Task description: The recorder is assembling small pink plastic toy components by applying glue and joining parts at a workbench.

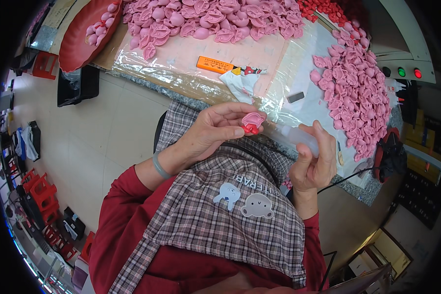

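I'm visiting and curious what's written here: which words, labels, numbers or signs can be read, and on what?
Slim orange object: small dark printing, which I won't copy.
Plaid apron: pale capital letters, likewise not copied.
Background markings: too small or blurred to read.

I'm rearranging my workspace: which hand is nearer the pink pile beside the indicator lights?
Right. The right hand is just left of the pink pile; the left hand is farther left, beyond the bottle.
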Tool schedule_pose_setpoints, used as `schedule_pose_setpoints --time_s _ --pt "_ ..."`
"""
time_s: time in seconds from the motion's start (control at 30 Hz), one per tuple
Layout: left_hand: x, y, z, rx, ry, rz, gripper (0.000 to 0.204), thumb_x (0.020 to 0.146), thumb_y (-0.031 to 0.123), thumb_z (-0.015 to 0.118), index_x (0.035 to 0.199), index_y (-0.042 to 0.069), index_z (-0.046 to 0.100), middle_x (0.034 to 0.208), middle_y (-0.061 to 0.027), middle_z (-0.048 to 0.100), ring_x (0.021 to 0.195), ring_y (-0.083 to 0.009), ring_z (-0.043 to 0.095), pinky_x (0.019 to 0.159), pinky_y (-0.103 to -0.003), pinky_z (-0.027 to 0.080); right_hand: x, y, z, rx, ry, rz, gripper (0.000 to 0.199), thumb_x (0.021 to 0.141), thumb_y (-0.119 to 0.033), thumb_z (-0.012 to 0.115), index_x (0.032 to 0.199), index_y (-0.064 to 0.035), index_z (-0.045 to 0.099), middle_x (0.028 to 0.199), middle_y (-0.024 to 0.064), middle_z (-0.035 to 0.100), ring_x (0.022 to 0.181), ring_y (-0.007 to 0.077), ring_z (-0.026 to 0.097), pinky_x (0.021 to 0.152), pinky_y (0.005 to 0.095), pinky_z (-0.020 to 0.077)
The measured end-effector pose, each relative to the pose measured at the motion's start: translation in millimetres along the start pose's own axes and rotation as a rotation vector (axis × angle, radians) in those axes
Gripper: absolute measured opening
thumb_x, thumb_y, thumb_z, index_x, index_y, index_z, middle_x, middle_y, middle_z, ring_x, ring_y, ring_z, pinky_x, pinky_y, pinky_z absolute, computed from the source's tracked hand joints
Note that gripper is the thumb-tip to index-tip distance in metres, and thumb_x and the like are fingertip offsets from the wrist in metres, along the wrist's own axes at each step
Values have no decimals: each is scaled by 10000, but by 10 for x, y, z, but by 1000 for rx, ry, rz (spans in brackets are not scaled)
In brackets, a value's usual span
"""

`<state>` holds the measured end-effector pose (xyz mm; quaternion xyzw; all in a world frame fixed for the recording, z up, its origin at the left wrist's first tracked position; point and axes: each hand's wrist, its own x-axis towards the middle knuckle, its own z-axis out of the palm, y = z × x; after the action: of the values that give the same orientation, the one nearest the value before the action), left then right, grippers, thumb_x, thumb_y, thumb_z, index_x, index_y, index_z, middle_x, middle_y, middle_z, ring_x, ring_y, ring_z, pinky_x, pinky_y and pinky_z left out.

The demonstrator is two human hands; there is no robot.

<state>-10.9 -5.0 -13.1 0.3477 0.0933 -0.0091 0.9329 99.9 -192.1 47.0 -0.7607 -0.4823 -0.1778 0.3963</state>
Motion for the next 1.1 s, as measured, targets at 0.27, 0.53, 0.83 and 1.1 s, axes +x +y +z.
schedule_pose_setpoints --time_s 0.27,0.53,0.83,1.1 --pt "-8 19 4 -30 -1 -3 445 863 -42 610 1296 -30 507 1287 -148 569 1170 -202 572 1029 -323 448 -11 12 18 -26 38 18 393 922 -238 636 1204 25 565 861 150 684 713 271 658 581 328 520" --pt "1 31 22 56 22 37 443 861 16 633 1286 -15 513 1290 -164 573 1142 -246 602 1030 -365 456 -9 20 1 -12 47 8 384 923 -214 637 1196 45 557 887 160 684 720 280 659 593 336 531" --pt "-3 39 32 44 31 24 445 860 12 630 1287 -23 508 1286 -162 573 1146 -249 598 1029 -365 458 -13 30 17 -23 23 15 383 921 -214 638 1198 38 559 899 163 681 729 285 659 601 335 533" --pt "-2 27 21 43 38 31 450 868 11 620 1300 -23 496 1290 -171 568 1140 -264 600 1020 -372 464 -2 22 28 -46 9 -12 390 918 -208 641 1208 39 555 922 166 682 741 284 662 600 336 533"
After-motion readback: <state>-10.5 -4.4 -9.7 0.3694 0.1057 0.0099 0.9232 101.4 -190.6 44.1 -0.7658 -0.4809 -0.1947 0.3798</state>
